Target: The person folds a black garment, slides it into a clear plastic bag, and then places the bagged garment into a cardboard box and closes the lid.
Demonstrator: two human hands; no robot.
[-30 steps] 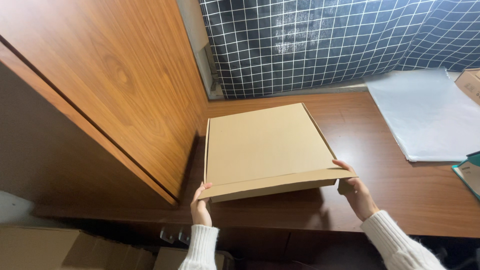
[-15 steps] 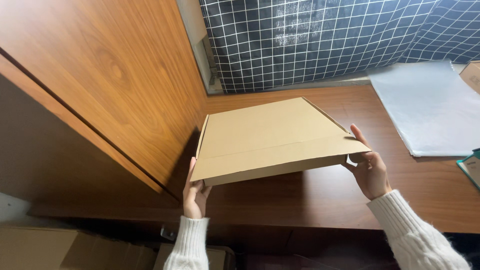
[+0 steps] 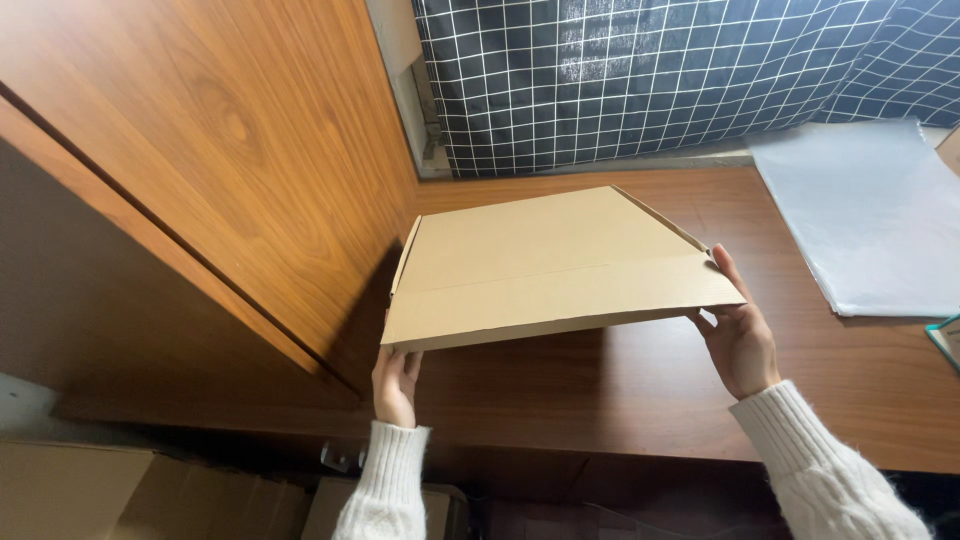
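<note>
Brown wooden bench (image 3: 640,400) carries nothing under the hands. Left hand (image 3: 395,385) grips the near left corner of the flat cardboard box (image 3: 550,265), right hand (image 3: 742,340) the near right corner. Box is lifted, long axis from 9 to 3 o'clock, both hands equally near. White sheet (image 3: 860,215) lies at 2 o'clock.

A flat cardboard box (image 3: 550,265) hangs above the wooden desk (image 3: 640,400), near its front edge. The left hand (image 3: 395,385) is under the box's near left corner; the right hand (image 3: 740,335) is at its near right corner. A wooden cabinet (image 3: 200,170) stands left of the box. A sheet of paper (image 3: 860,215) lies on the desk to the right, well apart. Behind the desk hangs a grid-patterned cloth (image 3: 650,75). Cardboard boxes (image 3: 150,495) sit below the desk, at the left.
</note>
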